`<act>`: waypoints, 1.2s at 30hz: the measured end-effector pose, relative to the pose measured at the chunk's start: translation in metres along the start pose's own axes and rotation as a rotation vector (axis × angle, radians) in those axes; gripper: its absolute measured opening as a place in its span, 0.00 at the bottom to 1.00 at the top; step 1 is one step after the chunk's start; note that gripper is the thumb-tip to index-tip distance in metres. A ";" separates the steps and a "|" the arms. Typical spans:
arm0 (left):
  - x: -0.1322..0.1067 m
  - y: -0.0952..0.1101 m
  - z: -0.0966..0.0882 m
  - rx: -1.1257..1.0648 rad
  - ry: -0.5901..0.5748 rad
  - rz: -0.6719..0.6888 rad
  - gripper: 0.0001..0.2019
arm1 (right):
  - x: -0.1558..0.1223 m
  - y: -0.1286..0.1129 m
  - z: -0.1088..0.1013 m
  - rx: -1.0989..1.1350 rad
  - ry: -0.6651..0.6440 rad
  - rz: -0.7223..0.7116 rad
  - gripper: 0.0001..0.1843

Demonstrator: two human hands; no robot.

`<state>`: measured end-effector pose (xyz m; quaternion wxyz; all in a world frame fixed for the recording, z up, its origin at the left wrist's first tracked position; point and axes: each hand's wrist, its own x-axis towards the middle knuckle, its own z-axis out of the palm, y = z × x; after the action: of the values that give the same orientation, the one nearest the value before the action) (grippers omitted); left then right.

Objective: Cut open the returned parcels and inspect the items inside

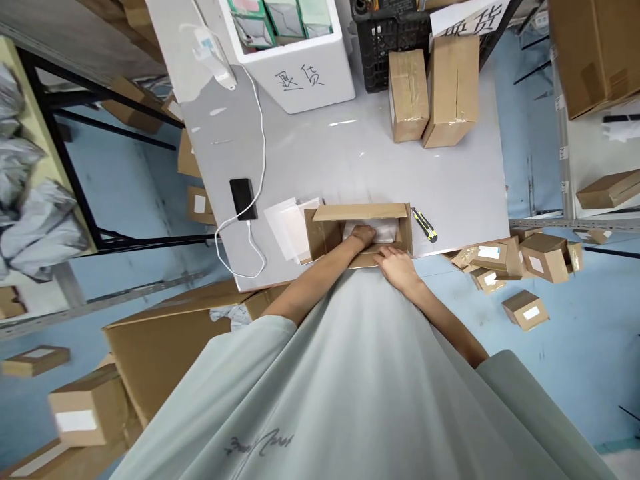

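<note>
An open cardboard box [320, 237] lies at the table's near edge, right against my shirt. My left hand [363, 235] reaches down inside it, fingers curled at a whitish plastic-wrapped item [385, 231]; its fingertips are partly hidden. Along the box's near flap [365, 259] rests my right hand [397, 265], with its fingers stretched out over the cardboard. A black and yellow utility knife [425, 225] lies just right of the box. On the left, white sheets [285, 229] touch or almost touch the box's side.
A phone [243, 199] with a white cable [263, 133] lies left. Farther back stand a white foam box [310, 80] of green-and-white packs, a black crate [373, 60] and two taped cartons [453, 87]. A big open carton [170, 333] stands lower left; parcels [525, 310] lie on the floor.
</note>
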<state>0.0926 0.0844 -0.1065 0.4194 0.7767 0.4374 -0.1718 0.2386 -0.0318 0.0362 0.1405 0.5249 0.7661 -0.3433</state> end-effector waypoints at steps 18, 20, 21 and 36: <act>-0.165 -0.036 -0.053 -0.149 0.796 -0.380 0.25 | 0.003 0.074 -0.011 0.365 0.829 0.248 0.15; -0.165 -0.042 -0.049 -0.243 0.754 -0.435 0.26 | 0.009 0.090 -0.011 0.507 0.797 0.252 0.17; -0.164 -0.042 -0.049 -0.270 0.744 -0.443 0.26 | 0.010 0.097 -0.012 0.585 0.756 0.252 0.17; 0.009 0.128 -0.174 -0.186 0.662 0.291 0.19 | -0.106 0.222 -0.028 0.757 1.342 0.681 0.28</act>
<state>0.1861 0.1947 0.0543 0.3441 0.8028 0.4480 0.1907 0.4862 -0.0407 0.0333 -0.4342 0.8317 0.3202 -0.1309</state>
